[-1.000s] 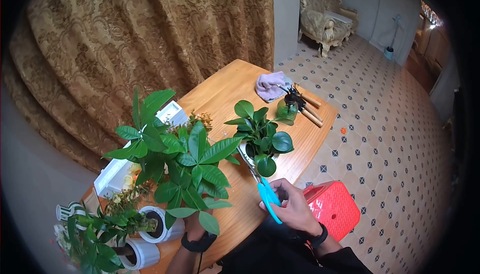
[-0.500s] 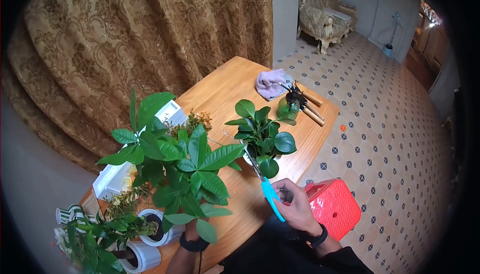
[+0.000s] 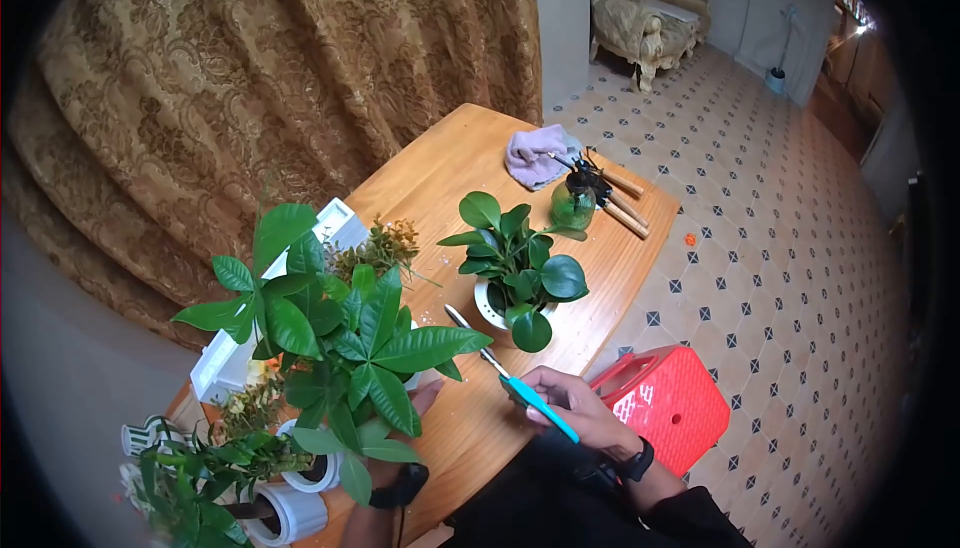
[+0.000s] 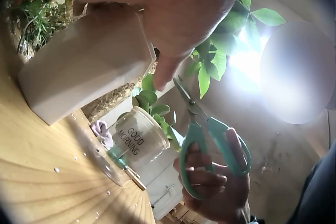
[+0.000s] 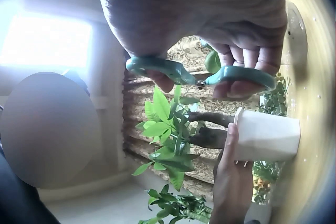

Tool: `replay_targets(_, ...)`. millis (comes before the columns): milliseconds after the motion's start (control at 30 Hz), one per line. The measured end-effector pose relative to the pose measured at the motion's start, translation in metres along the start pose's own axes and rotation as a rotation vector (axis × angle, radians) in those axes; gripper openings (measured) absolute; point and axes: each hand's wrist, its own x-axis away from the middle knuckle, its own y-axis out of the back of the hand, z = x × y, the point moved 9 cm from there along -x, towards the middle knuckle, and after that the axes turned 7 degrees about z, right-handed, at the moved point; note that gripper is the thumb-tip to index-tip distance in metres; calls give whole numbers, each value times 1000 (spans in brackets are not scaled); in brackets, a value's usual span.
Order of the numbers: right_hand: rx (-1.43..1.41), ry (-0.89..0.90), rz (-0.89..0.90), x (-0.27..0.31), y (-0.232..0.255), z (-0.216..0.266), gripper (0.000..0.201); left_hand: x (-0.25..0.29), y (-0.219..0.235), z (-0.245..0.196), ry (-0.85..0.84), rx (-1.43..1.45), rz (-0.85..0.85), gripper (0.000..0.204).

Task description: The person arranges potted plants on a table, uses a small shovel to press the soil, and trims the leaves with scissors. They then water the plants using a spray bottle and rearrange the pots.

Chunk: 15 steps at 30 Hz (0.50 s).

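Observation:
My right hand (image 3: 580,413) holds turquoise-handled scissors (image 3: 540,410), fingers and thumb through the loops. In the left wrist view the handles are spread and the blades point up towards the leaves. My left hand (image 5: 231,176) grips a white plastic flower pot (image 5: 268,137), thumb near its rim and fingers along its wall. Thick brown stems with broad green leaves (image 3: 380,358) grow from this pot; in the head view they hide most of it and of my left hand. Right of these leaves a round-leaved plant (image 3: 520,273) stands in a pot (image 4: 137,134) lettered GOOD MORNING.
Toward the table's far right lie a lilac cloth (image 3: 538,156), a green glass jar (image 3: 572,206) and wooden-handled tools (image 3: 628,218). White planters (image 3: 225,368) and more potted plants (image 3: 200,478) crowd the left side. A red plastic stool (image 3: 680,403) stands right of the table.
The scissors have moved left and lower, away from the round-leaved plant, and turned more edge-on. The leafy plant has shifted left and down, and fingers of my left hand now show beside it.

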Motion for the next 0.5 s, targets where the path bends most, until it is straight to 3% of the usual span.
replay_targets(33,-3,0,1,-1,-1,-1,29,-4,-4,9,2,-3,0,32)
replay_targets(100,-8,-20,18,-2,-4,-3,30,7,-24,-39,-545,-1039,-239,24)
replay_targets(133,-9,-21,19,-2,-4,-4,30,7,-26,-42,-544,-1041,-238,24)
replay_targets(200,-10,-31,40,-1,-5,-8,30,-7,2,-8,-79,-152,-224,21)
replay_targets(333,-28,-56,18,1,-7,-7,30,-11,10,-40,-16,-80,-274,19)
replay_targets(433,6,-47,27,1,-6,-6,28,-12,14,-49,-88,124,-294,22)
replay_targets(500,17,-12,-12,1,0,-2,26,-15,15,-42,-33,210,-194,36)
